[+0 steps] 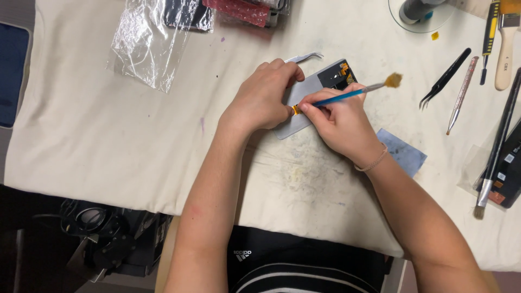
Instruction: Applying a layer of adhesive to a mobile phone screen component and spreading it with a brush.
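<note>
Pinching blue brush (347, 94) in right hand (339, 122) fingers; left hand (263, 97) fingers clenched, pressing grey panel (312, 95) flat on cloth-covered surface (108, 141). Black tweezers (444, 79), wide paintbrush (506, 43), clear bag (149, 40) lying apart.

grey panel (313, 92): your left hand (263, 97) and right hand (339, 122) cover its middle and lower half
orange tab (296, 110): too small to tell, pinched between your fingertips
silver tweezers (305, 56): only the curved tips show past your left hand
wide brush (506, 43): bristles cut off by the top edge
glass dish (420, 26): upper part cut off at the top
</note>
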